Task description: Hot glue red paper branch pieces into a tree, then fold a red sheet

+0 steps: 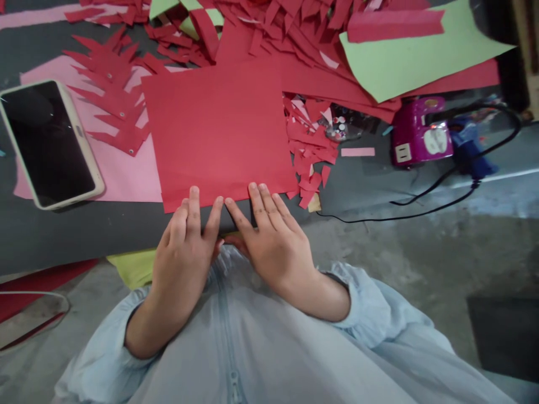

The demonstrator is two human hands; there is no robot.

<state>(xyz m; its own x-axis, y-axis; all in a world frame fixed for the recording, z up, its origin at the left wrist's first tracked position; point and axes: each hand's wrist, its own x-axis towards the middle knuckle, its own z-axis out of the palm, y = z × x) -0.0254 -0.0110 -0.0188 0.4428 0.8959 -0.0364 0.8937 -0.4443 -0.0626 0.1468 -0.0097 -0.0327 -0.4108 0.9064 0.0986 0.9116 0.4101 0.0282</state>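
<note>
On the grey mat strewn with red paper offcuts, your left hand (185, 252) and right hand (269, 241) lie flat and open, gripping nothing, fingertips pinning the near edge of the red paper sheet (219, 132); press evenly so it stays square.

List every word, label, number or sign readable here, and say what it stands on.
No text can be read.
Purple device: it carries white stickers, but their print is too blurred.
Phone: the screen is dark and blank.
Red paper sheet: plain, with no print.
</note>
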